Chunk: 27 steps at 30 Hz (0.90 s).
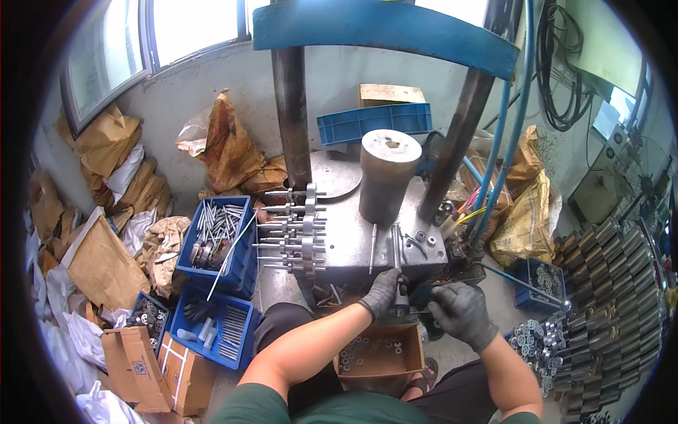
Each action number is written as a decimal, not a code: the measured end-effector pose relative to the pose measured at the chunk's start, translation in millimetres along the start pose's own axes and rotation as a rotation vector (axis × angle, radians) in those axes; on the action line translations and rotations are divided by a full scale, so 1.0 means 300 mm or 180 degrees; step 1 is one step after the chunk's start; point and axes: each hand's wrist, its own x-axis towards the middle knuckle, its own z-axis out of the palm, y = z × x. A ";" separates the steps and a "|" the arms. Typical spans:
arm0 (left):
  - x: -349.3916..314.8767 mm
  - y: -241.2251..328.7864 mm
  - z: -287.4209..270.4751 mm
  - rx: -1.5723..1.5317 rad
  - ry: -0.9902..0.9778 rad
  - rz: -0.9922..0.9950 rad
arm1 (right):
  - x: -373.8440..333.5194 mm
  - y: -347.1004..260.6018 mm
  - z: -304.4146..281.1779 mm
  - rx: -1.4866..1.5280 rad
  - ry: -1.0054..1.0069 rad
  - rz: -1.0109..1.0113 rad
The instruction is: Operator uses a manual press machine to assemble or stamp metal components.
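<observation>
My left hand (383, 292), in a dark grey glove, is closed around a metal shaft (397, 247) at the front edge of the steel press table (346, 258). A thicker dark part of that piece shows below my fingers. To the right, my gloved right hand (462, 314) is held apart from the shaft with its fingers curled together; whatever is between them is hidden. A thin metal rod (373, 247) lies on the table just left of the shaft. Small rings (421, 235) sit to the right of it. Behind them stands a thick steel cylinder (388, 177).
Several shafts with gear-like discs (308, 230) are lined up at the table's left. Blue crates (219, 325) of rods stand on the left. An open carton (378, 371) with small rings sits below my hands. Stacked metal parts (600, 304) fill the right. A press lever (526, 286) juts out rightward.
</observation>
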 end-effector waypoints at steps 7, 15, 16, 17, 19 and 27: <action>0.029 0.025 -0.030 0.0033 0.0170 -0.0097 | -0.109 0.146 0.242 0.0857 -0.1072 0.0664; -0.090 -0.039 -0.053 0.0587 0.0330 -0.0503 | -0.103 0.278 0.279 0.1515 -0.1343 0.0524; -0.125 -0.052 -0.056 0.0834 0.0152 -0.0564 | -0.099 0.298 0.281 0.1479 -0.1539 0.0699; -0.162 -0.066 -0.057 0.1090 -0.0049 -0.0574 | -0.100 0.318 0.281 0.1386 -0.1720 0.0825; -0.250 -0.076 -0.079 0.1467 -0.0174 -0.0634 | -0.091 0.361 0.298 0.1498 -0.1757 0.0832; -0.418 0.149 -0.045 0.3935 -0.1068 0.2400 | -0.118 0.527 0.396 0.0955 -0.1913 -0.0038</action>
